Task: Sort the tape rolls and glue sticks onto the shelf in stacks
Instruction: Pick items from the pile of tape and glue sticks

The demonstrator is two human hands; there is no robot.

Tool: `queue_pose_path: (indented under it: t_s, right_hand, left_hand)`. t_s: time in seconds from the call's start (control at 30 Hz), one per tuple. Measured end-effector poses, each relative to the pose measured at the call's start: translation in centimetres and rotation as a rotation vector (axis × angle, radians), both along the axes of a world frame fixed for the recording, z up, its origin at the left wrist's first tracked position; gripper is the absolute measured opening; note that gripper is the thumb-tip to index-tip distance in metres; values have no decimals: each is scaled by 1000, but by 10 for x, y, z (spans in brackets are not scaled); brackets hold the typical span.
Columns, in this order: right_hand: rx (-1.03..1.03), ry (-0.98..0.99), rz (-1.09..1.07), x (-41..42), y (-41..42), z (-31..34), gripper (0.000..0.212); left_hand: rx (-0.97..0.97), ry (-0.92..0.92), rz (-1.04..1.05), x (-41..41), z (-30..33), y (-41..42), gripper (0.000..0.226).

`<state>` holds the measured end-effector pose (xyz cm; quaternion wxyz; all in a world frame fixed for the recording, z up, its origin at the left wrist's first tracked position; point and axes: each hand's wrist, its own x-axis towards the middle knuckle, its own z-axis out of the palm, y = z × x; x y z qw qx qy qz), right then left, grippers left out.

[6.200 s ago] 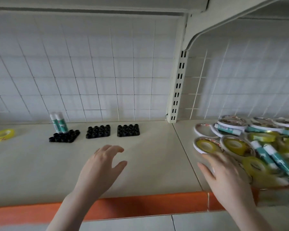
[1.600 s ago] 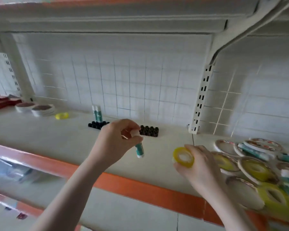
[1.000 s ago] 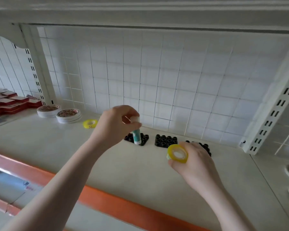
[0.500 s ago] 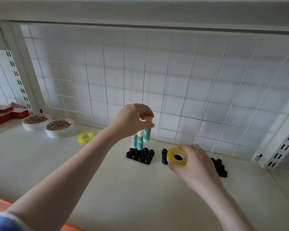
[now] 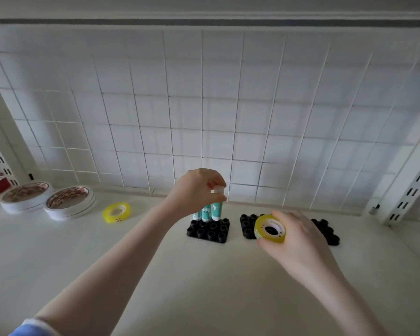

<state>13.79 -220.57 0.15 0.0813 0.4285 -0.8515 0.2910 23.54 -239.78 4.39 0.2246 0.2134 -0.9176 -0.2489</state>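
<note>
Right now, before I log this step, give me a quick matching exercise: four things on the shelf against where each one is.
Things:
1. yellow tape roll with the dark core
2. yellow tape roll lying flat
3. glue stick with the white cap
4. white tape stacks

Places:
A. far left of the shelf
B. upright in the black holder, pinched by the left hand
C. held in the right hand
D. alone on the shelf, left of the holder

Pairs: 1-C, 2-D, 3-B, 4-A
</note>
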Motion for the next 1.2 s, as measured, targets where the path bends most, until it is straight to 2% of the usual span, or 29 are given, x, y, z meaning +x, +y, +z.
queue_pose_path:
  t_s: [0.33,0.67,1.03,1.2]
  right_hand:
    - [16,-5,-41,-7,-2,-7,38]
    - [4,-20,-47,-5,-3,-8,36]
    - [5,-24,-66,-10,-1,-9,42]
    - [9,-14,-62,-9,-2,-7,43]
  left_hand:
    - [138,-14,33,2,-6,-7,17]
    - [72,-82,24,-3,-10,-8,20]
    - [33,-45,19,-4,-13,-9,22]
    - [8,-41,15,-2,-14,-7,31]
